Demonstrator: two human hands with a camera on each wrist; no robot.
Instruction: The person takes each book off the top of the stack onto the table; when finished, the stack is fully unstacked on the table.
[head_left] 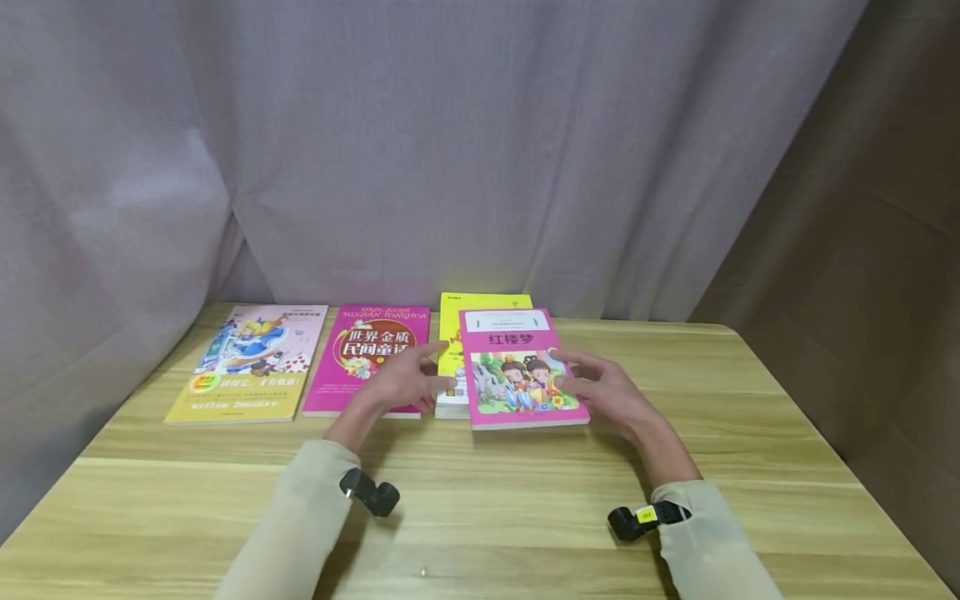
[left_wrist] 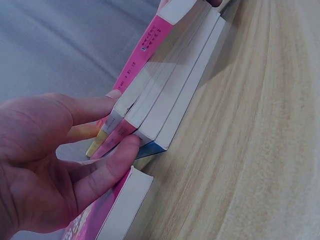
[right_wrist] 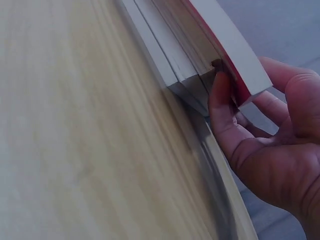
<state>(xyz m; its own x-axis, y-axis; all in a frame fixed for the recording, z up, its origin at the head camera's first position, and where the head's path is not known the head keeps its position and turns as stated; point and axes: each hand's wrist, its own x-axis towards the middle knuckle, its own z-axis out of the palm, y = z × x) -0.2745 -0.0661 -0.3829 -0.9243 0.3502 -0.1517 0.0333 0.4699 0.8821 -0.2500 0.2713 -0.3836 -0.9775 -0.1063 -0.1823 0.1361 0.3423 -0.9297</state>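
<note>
Centre of frame: right hand (head_left: 611, 393) is pinching pink 红楼梦 book (head_left: 523, 371); left hand (head_left: 403, 379), fingers spread, is touching book stack (head_left: 480, 301).

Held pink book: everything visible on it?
The pink book is a paper-looking softcover: white top panel, dark title, cartoon of two figures below, printed pink spine, white page edges. Cover up, it tilts over the stack, near edge raised clear. The right hand pinches its right side; whether the left hand touches it is unclear.
</note>
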